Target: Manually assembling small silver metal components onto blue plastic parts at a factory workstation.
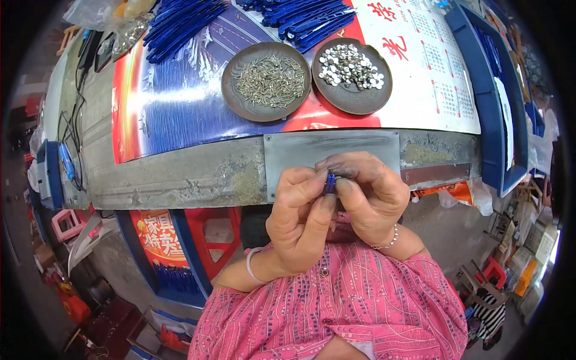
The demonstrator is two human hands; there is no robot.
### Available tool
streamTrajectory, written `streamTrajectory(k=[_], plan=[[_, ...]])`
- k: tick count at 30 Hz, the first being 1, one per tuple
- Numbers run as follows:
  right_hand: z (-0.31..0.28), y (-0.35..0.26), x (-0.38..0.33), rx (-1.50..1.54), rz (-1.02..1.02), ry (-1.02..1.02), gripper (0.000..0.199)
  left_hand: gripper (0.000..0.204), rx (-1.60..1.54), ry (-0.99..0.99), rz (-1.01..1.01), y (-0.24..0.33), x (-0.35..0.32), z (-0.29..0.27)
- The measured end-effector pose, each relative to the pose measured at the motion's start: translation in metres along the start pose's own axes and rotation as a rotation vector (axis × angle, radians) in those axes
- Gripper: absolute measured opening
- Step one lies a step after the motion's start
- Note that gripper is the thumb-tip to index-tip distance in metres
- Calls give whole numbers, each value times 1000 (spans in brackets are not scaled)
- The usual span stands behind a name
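**Both hands pinching one small blue part over the tabletop edge**

Fingers point(317, 180): left thumb and forefinger pressed together on a small blue part point(330, 182); right fingertips close on the same piece from the other side. Part sits between the two hands, mostly hidden, so its exact shape is not readable. Fingertips look dark and smudged.

Left hand point(297, 222): curled, back toward the camera, pale band at the wrist. Right hand point(369, 198): curled over the top of the part, beaded bracelet point(387, 243) at the wrist. Hands touch each other around the part, held just in front of a grey metal plate point(333, 153) fixed at the near edge of the tabletop point(180, 174).

Further out on the tabletop: two round dark dishes side by side. Left dish point(266, 82) holds a heap of thin metal pins. Right dish point(352, 75) holds shiny round metal caps; rim is chipped at the top. Both rest on a glossy printed poster sheet point(168, 102), blue and red. Behind them, two piles of blue plastic strips point(180, 24). Clear plastic bag point(96, 12) at far left. Blue tray point(492, 102) along the right side.

Below: pink patterned shirt point(336, 306), red stool point(219, 231) under the tabletop.
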State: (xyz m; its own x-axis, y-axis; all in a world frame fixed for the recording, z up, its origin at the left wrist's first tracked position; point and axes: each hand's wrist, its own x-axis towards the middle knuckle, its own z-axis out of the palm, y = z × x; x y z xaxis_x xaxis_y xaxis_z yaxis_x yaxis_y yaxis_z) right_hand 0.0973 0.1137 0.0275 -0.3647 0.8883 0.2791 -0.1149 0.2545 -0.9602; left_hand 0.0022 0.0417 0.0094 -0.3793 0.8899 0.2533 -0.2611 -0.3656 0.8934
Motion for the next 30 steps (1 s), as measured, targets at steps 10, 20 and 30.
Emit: streamTrajectory(k=[10,20,30], plan=[[-7,-10,0,166,363,-23,15,30,-342,129,-429,14,9,-9],[-22,-9,9,-237,-10,-235,16,30,-383,74,-562,15,3,-11],[-27,-4,10,-91,47,-237,18,30,-374,0,-530,13,3,-10]])
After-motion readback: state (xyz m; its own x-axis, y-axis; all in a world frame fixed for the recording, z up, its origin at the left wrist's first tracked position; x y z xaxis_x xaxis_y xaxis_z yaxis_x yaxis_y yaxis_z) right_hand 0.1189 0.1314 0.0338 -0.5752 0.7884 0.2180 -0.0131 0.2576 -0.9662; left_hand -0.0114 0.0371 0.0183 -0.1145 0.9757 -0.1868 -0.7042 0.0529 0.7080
